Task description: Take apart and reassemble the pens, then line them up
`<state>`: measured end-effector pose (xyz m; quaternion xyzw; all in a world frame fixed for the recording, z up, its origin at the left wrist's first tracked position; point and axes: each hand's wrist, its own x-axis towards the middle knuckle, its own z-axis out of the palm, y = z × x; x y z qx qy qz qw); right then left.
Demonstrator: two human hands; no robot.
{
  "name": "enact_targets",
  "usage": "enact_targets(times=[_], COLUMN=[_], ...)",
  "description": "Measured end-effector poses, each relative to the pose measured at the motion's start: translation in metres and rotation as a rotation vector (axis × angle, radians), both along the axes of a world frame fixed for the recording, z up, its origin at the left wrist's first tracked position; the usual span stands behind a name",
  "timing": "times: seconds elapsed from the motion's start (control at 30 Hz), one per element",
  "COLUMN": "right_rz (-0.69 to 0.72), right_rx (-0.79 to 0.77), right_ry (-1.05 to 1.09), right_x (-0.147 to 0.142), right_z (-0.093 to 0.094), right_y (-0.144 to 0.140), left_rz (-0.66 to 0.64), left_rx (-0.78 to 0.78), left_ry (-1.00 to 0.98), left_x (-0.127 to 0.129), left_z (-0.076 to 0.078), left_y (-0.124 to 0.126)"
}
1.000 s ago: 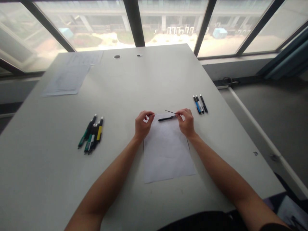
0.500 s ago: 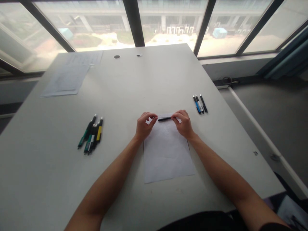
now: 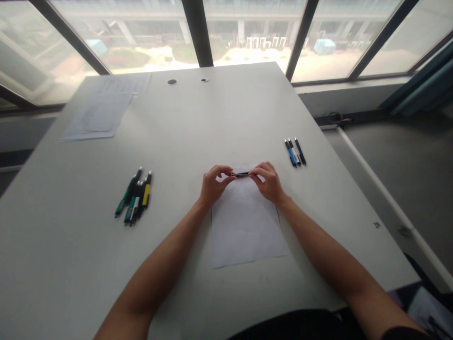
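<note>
Above the far end of a white paper sheet (image 3: 247, 231), a slim dark pen (image 3: 242, 174) lies crosswise between my two hands. My left hand (image 3: 214, 183) pinches its left end between thumb and fingers. At the other end, the thumb and fingertips of my right hand (image 3: 268, 180) are closed on it. Fingers cover both ends, and whether the pen is whole or in parts is too small to make out.
A cluster of several pens (image 3: 135, 196), with green, white and yellow grips, lies on the white table (image 3: 184, 127) to the left. Three pens (image 3: 295, 152) lie to the right. Printed sheets (image 3: 95, 115) sit at the far left, before the windows.
A thin rod and a black pen barrel showed apart between my hands; now they appear as one dark piece. My left fingertips have shifted slightly right, my right ones slightly left.
</note>
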<state>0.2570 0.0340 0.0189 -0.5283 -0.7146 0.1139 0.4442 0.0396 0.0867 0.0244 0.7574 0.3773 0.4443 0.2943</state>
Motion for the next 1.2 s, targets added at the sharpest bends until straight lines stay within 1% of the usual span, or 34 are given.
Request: enact_targets(times=[0.07, 0.2, 0.43, 0.6, 0.67, 0.73, 0.8, 0.83, 0.9, 1.0, 1.1, 1.2], right_rz=[-0.003, -0.009, 0.024, 0.052, -0.003, -0.107, -0.197, -0.219, -0.226, -0.214, -0.238, -0.275], right_rx=[0.015, 0.017, -0.002, 0.000, 0.022, 0.034, 0.016, -0.004, -0.051, -0.089, -0.099, -0.082], right_ry=[0.003, 0.015, 0.033, 0.036, 0.064, 0.077, 0.039, 0.001, -0.086, -0.161, -0.142, -0.042], right_x=[-0.001, -0.002, -0.002, -0.002, 0.000, 0.003, 0.006, 0.007, 0.008, 0.007, 0.008, 0.011], right_z=[0.000, 0.000, -0.002, -0.002, -0.001, -0.001, -0.004, -0.006, -0.010, -0.014, -0.015, -0.013], right_y=[-0.001, -0.001, 0.000, -0.001, 0.000, 0.001, 0.003, 0.004, 0.006, 0.007, 0.008, 0.010], left_rz=[0.012, -0.022, -0.043, -0.038, -0.001, 0.063, 0.144, 0.182, 0.239, 0.277, 0.312, 0.379], left_rx=[0.014, 0.038, 0.017, 0.065, 0.074, 0.059, 0.024, 0.006, -0.019, -0.029, -0.030, -0.042], left_ry=[0.012, 0.022, 0.031, 0.129, 0.124, 0.083, 0.035, 0.014, -0.017, -0.040, -0.053, -0.081], left_x=[0.000, 0.000, 0.000, 0.003, 0.003, 0.002, 0.001, 0.000, -0.001, -0.002, -0.002, -0.002], left_z=[-0.001, -0.002, -0.003, -0.003, -0.003, -0.003, -0.004, -0.004, -0.005, -0.006, -0.006, -0.006], left_y=[0.001, 0.001, 0.001, 0.002, 0.003, 0.005, 0.006, 0.007, 0.008, 0.009, 0.009, 0.009])
